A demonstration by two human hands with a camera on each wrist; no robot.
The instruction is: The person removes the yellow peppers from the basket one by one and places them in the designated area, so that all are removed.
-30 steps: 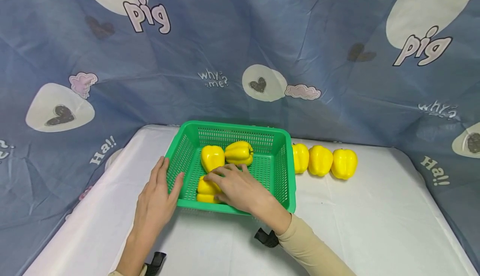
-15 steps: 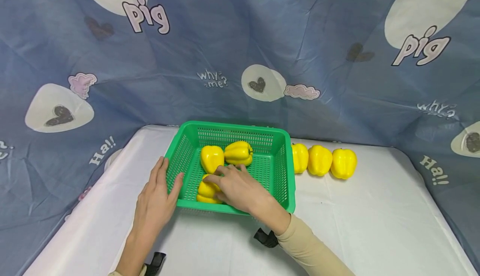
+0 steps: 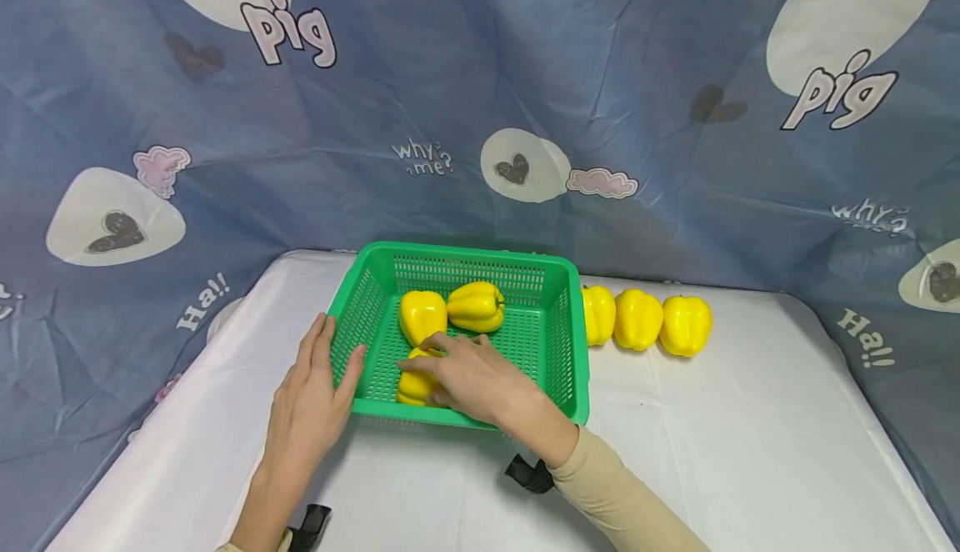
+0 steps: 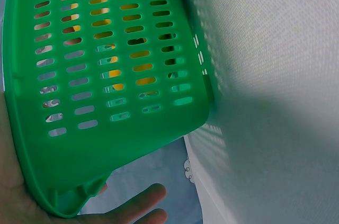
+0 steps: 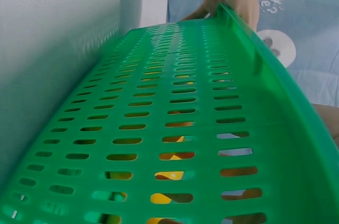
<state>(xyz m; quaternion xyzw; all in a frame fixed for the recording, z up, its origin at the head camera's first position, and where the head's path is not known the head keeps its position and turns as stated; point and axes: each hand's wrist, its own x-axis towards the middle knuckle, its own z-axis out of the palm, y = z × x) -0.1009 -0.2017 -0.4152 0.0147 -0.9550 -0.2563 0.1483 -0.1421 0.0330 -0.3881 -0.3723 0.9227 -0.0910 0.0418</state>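
A green slotted plastic basket (image 3: 465, 251) holds three yellow bell peppers. My right hand (image 3: 480, 377) reaches inside over the nearest bell pepper (image 3: 417, 387), thumb on its near side and index finger across its top. Part of that pepper is hidden under the hand. Farther back lie a bell pepper (image 3: 423, 317) standing upright and another bell pepper (image 3: 477, 307) on its side. At the basket's left front corner my left hand (image 3: 311, 402) rests along the rim. In the left wrist view its fingers (image 4: 151, 196) stretch out straight past the basket's wall.
Right of the basket stand three more yellow bell peppers in a row, the end bell pepper (image 3: 686, 326) farthest right. All rest on a white tabletop (image 3: 712, 452). A blue printed cloth (image 3: 360, 102) hangs behind. Black straps sit at both wrists.
The nearest pepper has turned slightly and shifted a little right under my right hand. The right index finger has stretched farther left across it. My left hand stays at the rim.
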